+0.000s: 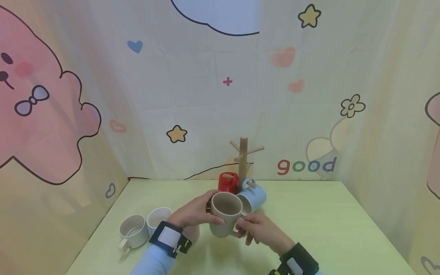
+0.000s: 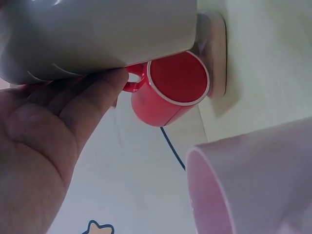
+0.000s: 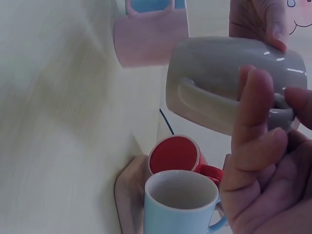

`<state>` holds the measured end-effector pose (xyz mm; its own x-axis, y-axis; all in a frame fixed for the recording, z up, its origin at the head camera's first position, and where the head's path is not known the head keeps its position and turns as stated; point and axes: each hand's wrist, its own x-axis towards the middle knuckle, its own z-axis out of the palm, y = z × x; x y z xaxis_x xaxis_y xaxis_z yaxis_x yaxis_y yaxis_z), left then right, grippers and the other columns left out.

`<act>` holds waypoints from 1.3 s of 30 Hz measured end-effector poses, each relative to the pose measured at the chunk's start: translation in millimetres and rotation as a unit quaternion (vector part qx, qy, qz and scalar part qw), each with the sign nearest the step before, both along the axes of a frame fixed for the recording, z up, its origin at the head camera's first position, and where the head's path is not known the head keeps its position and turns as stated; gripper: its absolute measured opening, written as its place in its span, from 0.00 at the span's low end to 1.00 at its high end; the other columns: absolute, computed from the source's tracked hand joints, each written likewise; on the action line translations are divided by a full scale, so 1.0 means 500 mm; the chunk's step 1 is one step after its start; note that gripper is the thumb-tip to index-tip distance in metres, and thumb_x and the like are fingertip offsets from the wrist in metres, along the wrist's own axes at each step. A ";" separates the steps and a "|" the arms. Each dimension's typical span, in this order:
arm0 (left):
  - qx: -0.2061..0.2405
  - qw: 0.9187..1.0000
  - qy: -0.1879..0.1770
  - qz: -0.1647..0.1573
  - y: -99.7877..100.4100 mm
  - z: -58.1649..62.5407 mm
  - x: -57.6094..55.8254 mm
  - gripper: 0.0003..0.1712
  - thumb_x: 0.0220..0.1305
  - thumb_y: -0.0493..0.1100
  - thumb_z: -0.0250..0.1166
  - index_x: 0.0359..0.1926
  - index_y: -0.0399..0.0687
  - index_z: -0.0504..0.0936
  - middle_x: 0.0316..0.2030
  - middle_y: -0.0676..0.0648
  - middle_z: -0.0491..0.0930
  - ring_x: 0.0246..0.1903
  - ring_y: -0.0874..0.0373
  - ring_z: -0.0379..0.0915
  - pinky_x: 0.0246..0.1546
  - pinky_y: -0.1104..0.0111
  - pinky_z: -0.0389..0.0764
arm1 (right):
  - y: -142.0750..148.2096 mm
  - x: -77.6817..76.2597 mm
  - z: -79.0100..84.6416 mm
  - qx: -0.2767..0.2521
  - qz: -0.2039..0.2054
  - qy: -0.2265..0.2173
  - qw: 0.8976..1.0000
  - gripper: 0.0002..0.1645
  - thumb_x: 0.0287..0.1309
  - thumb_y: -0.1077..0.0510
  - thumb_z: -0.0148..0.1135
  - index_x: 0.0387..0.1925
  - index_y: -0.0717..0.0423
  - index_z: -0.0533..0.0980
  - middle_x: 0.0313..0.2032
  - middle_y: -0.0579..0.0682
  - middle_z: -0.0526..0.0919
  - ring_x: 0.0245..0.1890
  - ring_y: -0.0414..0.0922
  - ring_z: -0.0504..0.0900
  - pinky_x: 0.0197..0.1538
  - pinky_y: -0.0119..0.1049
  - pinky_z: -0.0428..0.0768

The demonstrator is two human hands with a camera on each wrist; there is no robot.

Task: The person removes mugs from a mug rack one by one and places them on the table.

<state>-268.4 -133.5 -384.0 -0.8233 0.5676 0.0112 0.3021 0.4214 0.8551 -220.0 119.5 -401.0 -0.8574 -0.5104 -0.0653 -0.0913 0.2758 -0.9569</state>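
Note:
A grey mug (image 1: pixel 220 228) is held up over the table between both hands, its mouth facing up toward the head camera. My left hand (image 1: pixel 194 211) grips the body from the left, thumb along the near side. On the other side, my right hand (image 1: pixel 264 230) pinches the handle, which shows between its fingers in the right wrist view. Right behind the mug stands a wooden mug tree (image 1: pixel 243 168) with several pegs. A red mug (image 1: pixel 227 183) and a tilted light blue mug (image 1: pixel 256 198) hang from its lower pegs.
Left of the hands, a ribbed off-white mug (image 1: pixel 138 237) stands on the pale green table (image 1: pixel 326 221) beside another pale mug (image 1: pixel 159 216). A pink mug (image 2: pixel 258 170) is close to my left wrist, partly hidden by it in the head view. A printed cloth (image 1: pixel 206 95) hangs behind.

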 end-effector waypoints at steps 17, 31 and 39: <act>-0.043 0.998 0.015 0.044 -0.020 0.013 -0.001 0.53 0.52 0.54 0.77 0.74 0.51 0.59 0.66 0.46 0.71 0.66 0.45 0.64 0.62 0.39 0.64 | -0.045 0.018 -0.003 -0.023 -0.092 -0.017 0.995 0.22 0.73 0.52 0.53 0.40 0.71 0.79 0.29 0.50 0.83 0.23 0.43 0.79 0.28 0.33 0.73; -0.124 0.978 0.106 0.128 -0.058 0.038 -0.003 0.44 0.64 0.57 0.67 0.76 0.53 0.58 0.68 0.42 0.68 0.65 0.43 0.66 0.63 0.43 0.66 | -0.087 0.028 -0.027 -0.049 -0.156 -0.045 0.985 0.20 0.74 0.54 0.51 0.40 0.69 0.78 0.31 0.51 0.83 0.24 0.44 0.80 0.30 0.36 0.79; -0.319 0.894 0.229 0.216 -0.061 0.046 -0.002 0.40 0.64 0.51 0.68 0.69 0.35 0.64 0.61 0.31 0.71 0.62 0.36 0.66 0.61 0.40 0.65 | -0.118 0.038 -0.051 -0.083 -0.185 -0.055 0.978 0.20 0.75 0.55 0.50 0.37 0.70 0.77 0.30 0.51 0.83 0.25 0.43 0.81 0.31 0.37 0.81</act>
<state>-269.2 -164.2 -360.9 -0.9593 0.2089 0.1902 0.2500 0.9412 0.2274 -201.0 60.7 -426.5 -0.9778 -0.1778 -0.1106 0.0918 0.1107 -0.9896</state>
